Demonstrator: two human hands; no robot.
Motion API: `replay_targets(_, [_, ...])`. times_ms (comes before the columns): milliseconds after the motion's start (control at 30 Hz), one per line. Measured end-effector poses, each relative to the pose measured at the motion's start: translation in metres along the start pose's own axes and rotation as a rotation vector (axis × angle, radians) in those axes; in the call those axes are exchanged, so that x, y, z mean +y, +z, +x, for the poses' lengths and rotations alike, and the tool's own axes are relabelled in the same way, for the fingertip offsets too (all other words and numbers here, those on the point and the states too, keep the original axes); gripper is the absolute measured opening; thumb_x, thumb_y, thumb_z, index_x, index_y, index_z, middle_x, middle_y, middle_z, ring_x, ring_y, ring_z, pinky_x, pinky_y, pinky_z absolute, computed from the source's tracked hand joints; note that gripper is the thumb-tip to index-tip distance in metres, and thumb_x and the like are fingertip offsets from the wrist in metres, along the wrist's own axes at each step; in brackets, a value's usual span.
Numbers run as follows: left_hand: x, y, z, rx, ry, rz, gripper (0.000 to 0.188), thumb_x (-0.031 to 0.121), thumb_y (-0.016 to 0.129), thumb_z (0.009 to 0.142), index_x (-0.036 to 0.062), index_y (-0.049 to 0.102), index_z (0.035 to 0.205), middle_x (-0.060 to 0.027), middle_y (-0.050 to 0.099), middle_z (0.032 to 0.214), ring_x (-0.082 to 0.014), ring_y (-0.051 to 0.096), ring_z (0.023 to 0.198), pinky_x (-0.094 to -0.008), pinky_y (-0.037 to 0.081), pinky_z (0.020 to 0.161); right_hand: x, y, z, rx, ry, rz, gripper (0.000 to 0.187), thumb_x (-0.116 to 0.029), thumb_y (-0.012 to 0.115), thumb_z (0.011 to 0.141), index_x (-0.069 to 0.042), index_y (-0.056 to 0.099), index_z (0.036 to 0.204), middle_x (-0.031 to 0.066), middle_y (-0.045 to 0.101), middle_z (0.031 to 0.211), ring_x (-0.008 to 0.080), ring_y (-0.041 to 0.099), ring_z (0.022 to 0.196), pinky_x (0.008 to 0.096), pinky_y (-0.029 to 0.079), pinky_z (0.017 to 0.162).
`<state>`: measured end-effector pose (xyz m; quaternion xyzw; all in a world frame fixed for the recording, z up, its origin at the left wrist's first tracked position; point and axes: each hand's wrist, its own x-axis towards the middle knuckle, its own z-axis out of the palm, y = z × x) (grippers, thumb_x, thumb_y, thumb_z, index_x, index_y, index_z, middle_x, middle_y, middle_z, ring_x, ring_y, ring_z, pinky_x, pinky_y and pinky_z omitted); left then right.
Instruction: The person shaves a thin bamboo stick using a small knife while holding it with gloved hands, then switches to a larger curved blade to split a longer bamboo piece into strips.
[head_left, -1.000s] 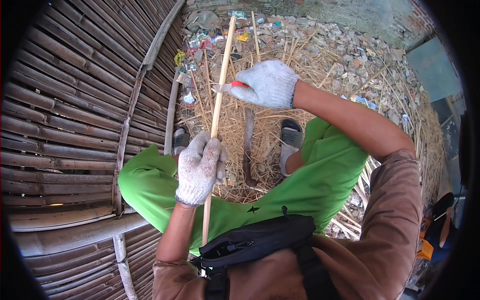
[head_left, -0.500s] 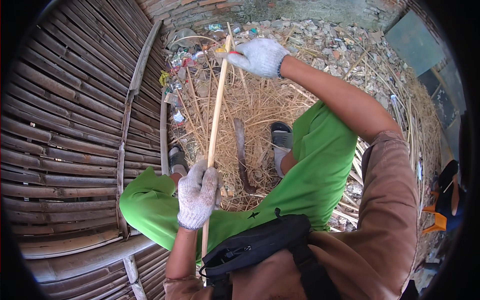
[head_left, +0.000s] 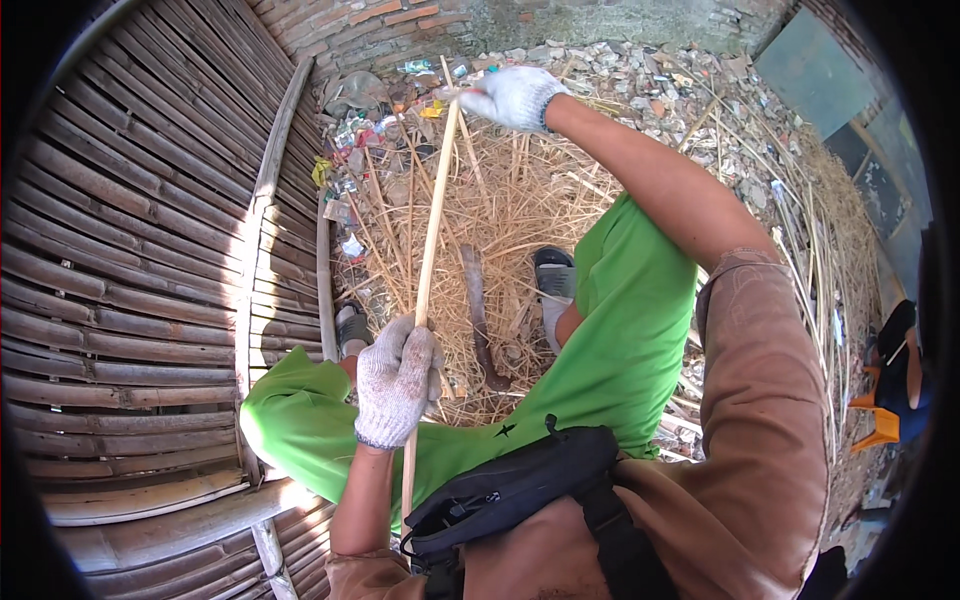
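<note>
A long pale strip of split bamboo (head_left: pixel 434 215) slants up and away between my knees, its lower end passing in front of my green trousers. My left hand (head_left: pixel 394 382), in a stained white knit glove, is closed around its lower part. My gloved right hand (head_left: pixel 512 98) is at the strip's far end, closed on a small knife (head_left: pixel 452 93); the blade is blurred against the strip and the glove hides the handle. On the ground between my feet lies an old machete (head_left: pixel 475 300), apart from both hands.
Dry shavings (head_left: pixel 520 200) cover the ground around my sandals. Beyond are rubble (head_left: pixel 640 90) and litter before a brick wall (head_left: pixel 400 25). A bamboo slat wall (head_left: pixel 130 280) stands close on my left. A black bag (head_left: pixel 520 490) hangs at my waist. An orange chair (head_left: pixel 877 425) stands far right.
My right hand has moved slightly farther off along the strip to its far end. The curled shaving there no longer shows. My left hand keeps its hold. Sunlight now brightens the slat wall.
</note>
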<state>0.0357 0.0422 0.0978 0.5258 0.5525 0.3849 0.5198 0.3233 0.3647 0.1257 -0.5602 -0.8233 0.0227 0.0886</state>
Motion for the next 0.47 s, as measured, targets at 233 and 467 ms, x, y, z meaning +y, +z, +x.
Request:
replay_targets(233, [-0.014,-0.013,0.003,0.044,-0.021,-0.17,0.029,0.026,0.056,0.113,-0.0015,0.06,0.123,-0.0014,0.062,0.076,-0.0068,0.054,0.048,-0.023,0.043,0.041,0.113,0.005,-0.015,0.158,0.229,0.104,0.081,-0.073,0.036,0.107,-0.005,0.076,0.125,0.0239,0.076,0.123,0.0419,0.072,0.115,0.0485,0.056,0.102])
replay_targets(467, [-0.013,-0.022,0.014,0.025,-0.132,-0.508,0.028,0.024,0.057,0.112,-0.002,0.06,0.124,-0.0037,0.06,0.075,-0.0125,0.054,0.047,-0.0262,0.045,0.04,-0.073,-0.003,-0.044,-0.053,-0.249,0.168,0.077,-0.074,0.031,0.107,-0.011,0.075,0.117,0.0275,0.076,0.108,0.0403,0.076,0.105,0.0523,0.058,0.1])
